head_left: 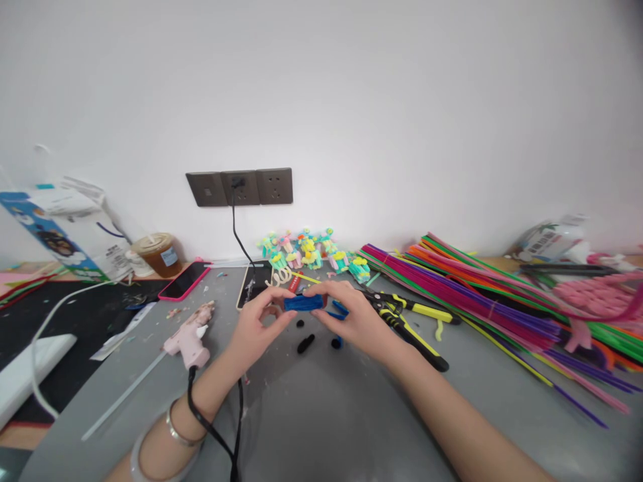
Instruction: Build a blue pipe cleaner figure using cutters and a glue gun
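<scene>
Between my left hand [264,318] and my right hand [349,313] is a short blue fuzzy bundle [303,303], which looks like pipe cleaner pressed side by side. Thumb and fingers of each hand pinch one end, and it lies level just above the table. Below it are a small black rod-shaped piece [305,344] and a black round piece [300,323]. Another black round piece [335,343] touches a bit of blue near my right wrist. Partly behind my right fingers lie more blue pieces [339,308].
A pink glue gun [188,340] with a cord lies left, its glue stick [123,398] trailing. Yellow-black pliers [412,335] and bundled pipe cleaners [482,301] lie right. Behind are colourful pipe-cleaner figures [309,251], a phone [185,281] and a drink cup [158,254].
</scene>
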Demonstrator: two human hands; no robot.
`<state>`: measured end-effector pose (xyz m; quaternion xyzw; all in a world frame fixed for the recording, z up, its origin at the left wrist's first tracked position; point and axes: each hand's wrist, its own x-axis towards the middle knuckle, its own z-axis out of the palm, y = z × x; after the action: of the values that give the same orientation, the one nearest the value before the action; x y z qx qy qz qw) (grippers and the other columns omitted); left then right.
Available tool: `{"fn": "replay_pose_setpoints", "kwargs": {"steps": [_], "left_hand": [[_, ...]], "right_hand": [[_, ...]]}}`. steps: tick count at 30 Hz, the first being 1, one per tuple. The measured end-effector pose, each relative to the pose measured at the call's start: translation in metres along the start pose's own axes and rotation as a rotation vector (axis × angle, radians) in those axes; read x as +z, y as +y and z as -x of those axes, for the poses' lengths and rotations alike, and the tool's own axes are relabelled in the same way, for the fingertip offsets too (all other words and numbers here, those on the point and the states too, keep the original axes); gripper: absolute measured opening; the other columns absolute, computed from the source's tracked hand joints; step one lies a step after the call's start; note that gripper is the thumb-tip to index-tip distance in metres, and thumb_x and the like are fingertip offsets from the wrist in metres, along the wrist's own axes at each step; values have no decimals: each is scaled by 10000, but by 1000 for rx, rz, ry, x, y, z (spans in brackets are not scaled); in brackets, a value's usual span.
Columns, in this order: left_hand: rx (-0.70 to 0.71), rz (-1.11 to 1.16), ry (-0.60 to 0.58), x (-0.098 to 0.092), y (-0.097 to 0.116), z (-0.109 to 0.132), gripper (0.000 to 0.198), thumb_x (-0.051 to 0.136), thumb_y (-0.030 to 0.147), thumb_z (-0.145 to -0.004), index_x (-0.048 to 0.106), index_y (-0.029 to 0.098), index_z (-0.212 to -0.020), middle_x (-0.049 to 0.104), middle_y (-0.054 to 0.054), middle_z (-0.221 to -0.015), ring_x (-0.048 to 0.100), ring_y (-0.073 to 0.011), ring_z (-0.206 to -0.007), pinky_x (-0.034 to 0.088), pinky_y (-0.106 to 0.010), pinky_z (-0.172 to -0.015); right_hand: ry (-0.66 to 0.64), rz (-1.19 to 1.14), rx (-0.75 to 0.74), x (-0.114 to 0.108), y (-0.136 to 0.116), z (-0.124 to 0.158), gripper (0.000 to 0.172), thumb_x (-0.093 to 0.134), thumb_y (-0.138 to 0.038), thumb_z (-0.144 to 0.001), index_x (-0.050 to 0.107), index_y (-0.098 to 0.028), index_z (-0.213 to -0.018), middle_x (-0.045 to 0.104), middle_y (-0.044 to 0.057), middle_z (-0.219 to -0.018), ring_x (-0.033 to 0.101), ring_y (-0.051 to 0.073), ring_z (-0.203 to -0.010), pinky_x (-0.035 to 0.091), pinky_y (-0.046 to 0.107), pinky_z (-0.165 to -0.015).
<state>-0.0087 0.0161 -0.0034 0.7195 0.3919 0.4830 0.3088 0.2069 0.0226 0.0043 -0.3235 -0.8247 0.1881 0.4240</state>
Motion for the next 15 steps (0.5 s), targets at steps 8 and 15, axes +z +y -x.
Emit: {"fn": "replay_pose_setpoints", "kwargs": {"steps": [8, 15], "left_hand": [[31, -27, -21, 0, 0, 1, 145, 674, 228, -836, 671, 179, -973, 698, -57, -910, 657, -156, -768, 551, -233, -654], [52, -35, -25, 1, -1, 2, 160, 678, 214, -840, 667, 183, -996, 698, -54, -919, 661, -156, -777, 556, -234, -657]], "right_hand": [[6, -109, 1, -2, -4, -4, 203, 581, -99, -858, 628, -231, -1005, 685, 40, -956, 637, 198, -877, 468, 338, -822], [14, -169, 44, -1, -5, -3, 185, 576, -114, -843, 642, -224, -975, 687, 36, -926, 619, 179, -815, 485, 322, -795]]}}
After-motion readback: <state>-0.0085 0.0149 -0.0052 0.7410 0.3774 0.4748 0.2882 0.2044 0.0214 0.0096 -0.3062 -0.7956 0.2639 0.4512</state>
